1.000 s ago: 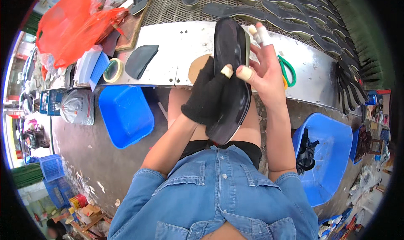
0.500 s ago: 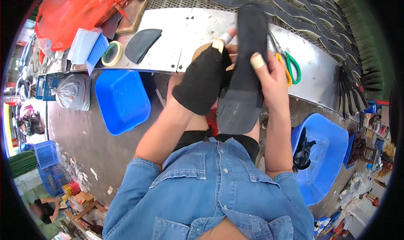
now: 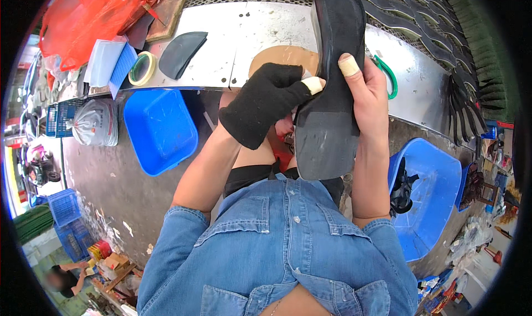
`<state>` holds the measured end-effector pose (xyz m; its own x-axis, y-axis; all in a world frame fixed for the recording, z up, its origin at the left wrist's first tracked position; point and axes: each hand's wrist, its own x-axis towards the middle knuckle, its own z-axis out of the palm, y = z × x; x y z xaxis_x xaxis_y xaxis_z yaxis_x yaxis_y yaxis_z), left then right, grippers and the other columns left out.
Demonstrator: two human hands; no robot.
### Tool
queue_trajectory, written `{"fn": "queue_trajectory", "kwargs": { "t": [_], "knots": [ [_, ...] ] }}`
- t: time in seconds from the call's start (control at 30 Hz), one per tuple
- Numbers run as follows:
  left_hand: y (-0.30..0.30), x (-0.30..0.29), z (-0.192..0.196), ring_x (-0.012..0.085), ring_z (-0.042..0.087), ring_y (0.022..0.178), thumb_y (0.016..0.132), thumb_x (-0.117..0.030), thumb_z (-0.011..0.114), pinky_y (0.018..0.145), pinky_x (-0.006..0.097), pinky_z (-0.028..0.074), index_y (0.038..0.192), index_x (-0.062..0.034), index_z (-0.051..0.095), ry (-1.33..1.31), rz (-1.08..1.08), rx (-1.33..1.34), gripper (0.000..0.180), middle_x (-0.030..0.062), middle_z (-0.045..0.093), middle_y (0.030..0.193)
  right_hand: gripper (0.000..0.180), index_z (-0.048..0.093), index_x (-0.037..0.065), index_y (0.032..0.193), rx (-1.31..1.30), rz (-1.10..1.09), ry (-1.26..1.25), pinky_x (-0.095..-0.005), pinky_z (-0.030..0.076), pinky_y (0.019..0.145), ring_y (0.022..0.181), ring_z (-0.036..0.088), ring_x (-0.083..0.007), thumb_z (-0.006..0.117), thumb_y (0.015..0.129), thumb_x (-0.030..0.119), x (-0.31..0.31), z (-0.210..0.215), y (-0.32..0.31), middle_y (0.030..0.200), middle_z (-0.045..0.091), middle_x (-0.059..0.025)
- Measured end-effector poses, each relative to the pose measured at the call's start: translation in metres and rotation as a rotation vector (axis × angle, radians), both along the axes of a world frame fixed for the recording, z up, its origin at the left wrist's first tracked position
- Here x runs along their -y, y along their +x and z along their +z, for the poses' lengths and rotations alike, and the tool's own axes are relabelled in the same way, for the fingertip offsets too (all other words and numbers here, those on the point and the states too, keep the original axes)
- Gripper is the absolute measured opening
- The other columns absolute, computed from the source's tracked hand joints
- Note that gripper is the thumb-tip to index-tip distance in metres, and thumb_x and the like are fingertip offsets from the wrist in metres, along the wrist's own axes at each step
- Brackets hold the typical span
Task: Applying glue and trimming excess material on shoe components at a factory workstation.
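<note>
Steadying, we judge: long black shoe sole [image 3: 333, 102] held over the pale metal table's [image 3: 277, 27] near edge. Bare right hand [image 3: 372, 100]: fingers clamped on it; black-gloved left hand [image 3: 266, 101] at its side, grip unclear. Next calls for firm support.

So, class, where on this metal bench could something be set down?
Bare metal shows between the dark curved piece and the tan piece, and right of the green handle toward the black strips. The left end is crowded with the red bag and tape roll.
</note>
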<state>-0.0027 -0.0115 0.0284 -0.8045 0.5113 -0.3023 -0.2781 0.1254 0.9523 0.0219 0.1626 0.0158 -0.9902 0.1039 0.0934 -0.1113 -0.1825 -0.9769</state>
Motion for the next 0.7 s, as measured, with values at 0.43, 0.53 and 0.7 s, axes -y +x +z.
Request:
{"fn": "queue_trajectory", "kwargs": {
  "t": [0.43,0.53,0.7],
  "knots": [
    [-0.002,-0.006,-0.017,0.0190,0.053,0.059,0.086,-0.019,0.061,0.057,0.035,0.042,0.088,0.0036,0.060,-0.068,-0.052,-0.505,0.023,0.0168,0.060,0.068,0.027,0.057,-0.004,0.099,-0.053,-0.145,0.069,-0.0186,0.043,0.062,0.073,0.053,-0.0038,0.061,0.090,0.022,-0.004,-0.003,-0.001,0.084,0.060,-0.0006],
    [-0.002,-0.010,-0.015,0.0159,0.054,0.062,0.088,-0.021,0.059,0.058,0.032,0.043,0.093,0.0035,0.061,0.030,-0.052,-0.471,0.025,0.0152,0.061,0.071,0.027,0.057,-0.003,0.100,-0.035,-0.121,0.002,-0.0189,0.043,0.065,0.075,0.053,-0.0038,0.061,0.091,0.022,-0.004,-0.003,0.002,0.085,0.060,-0.0001],
    [-0.007,-0.018,-0.016,0.0113,0.055,0.071,0.092,-0.021,0.055,0.064,0.025,0.044,0.098,0.0046,0.060,0.205,0.043,-0.390,0.027,0.0089,0.061,0.076,0.026,0.057,-0.002,0.098,-0.078,-0.143,0.018,-0.0204,0.042,0.067,0.075,0.051,-0.0037,0.058,0.092,0.023,0.004,-0.001,0.006,0.083,0.059,0.0012]
  ]
}}
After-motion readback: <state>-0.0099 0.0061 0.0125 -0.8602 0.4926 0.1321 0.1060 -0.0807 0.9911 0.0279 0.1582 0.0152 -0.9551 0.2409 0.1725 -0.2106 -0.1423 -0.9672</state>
